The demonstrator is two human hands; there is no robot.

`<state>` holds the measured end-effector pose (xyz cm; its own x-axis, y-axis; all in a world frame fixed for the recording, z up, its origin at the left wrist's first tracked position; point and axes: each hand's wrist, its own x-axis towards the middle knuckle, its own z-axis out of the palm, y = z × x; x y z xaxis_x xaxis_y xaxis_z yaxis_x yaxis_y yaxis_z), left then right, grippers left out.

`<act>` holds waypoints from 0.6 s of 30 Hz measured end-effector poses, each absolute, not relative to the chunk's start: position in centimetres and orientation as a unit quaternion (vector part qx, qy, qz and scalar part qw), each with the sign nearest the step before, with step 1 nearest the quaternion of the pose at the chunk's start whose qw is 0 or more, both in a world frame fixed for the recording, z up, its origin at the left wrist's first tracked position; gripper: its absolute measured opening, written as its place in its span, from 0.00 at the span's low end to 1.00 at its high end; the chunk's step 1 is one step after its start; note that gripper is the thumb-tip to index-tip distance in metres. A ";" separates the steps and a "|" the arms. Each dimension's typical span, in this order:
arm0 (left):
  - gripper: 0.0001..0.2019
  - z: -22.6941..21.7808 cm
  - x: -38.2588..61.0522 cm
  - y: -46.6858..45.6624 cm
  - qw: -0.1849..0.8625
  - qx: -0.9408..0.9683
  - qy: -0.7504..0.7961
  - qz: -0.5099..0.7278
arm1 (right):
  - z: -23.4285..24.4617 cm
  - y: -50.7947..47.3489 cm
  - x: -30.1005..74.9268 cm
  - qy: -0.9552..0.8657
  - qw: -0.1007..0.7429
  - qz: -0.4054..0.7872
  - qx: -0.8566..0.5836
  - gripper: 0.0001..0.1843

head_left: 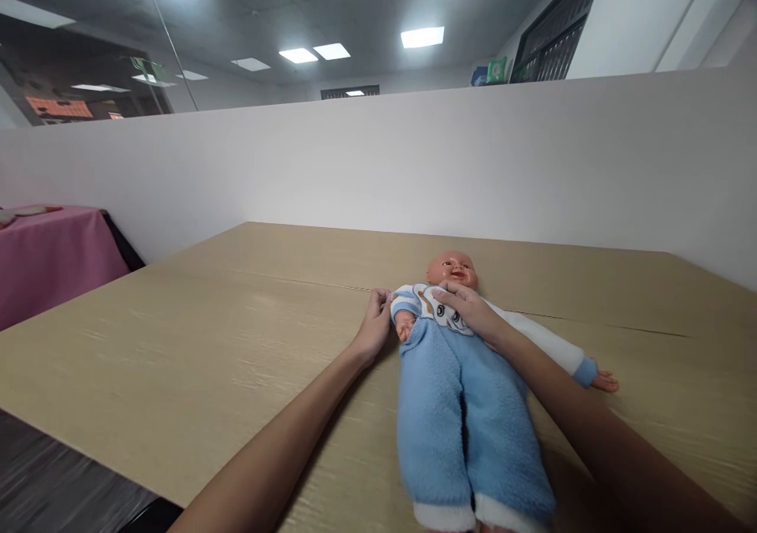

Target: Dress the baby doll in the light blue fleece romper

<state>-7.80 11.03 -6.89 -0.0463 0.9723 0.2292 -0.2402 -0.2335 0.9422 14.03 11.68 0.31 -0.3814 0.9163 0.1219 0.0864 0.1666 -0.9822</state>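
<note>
A baby doll (452,268) lies on its back on the table, dressed in a white top (430,298) with a cartoon face and fluffy blue trousers (434,407). My left hand (377,318) is closed on the blue-and-white sleeve (405,303), which is bunched around the doll's arm on the left. That arm is bent, and its small hand (405,326) shows below the cuff. On the upper chest, close to the neck, my right hand (471,306) has its fingers drawn together on the top's fabric. The doll's other arm (550,340) stretches out to the right in a white sleeve with a blue cuff.
The wide table has a tan covering (236,344) with creases and a seam across it. A white partition (367,162) rises behind it. At far left stands a surface draped in pink cloth (65,257). Grey floor (53,478) shows at lower left.
</note>
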 end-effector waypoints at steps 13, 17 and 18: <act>0.26 -5.4 -7.5 13.7 0.560 0.460 0.357 0.589 | 0.6 11.6 13.9 -0.598 0.443 0.568 -0.351 0.26; 0.26 -4.7 -7.2 14.8 0.565 0.470 0.355 0.577 | 0.3 11.7 14.3 -0.569 0.463 0.589 -0.339 0.25; 0.25 -4.6 -7.1 15.1 0.565 0.472 0.356 0.576 | 0.3 11.8 14.5 -0.560 0.469 0.594 -0.337 0.25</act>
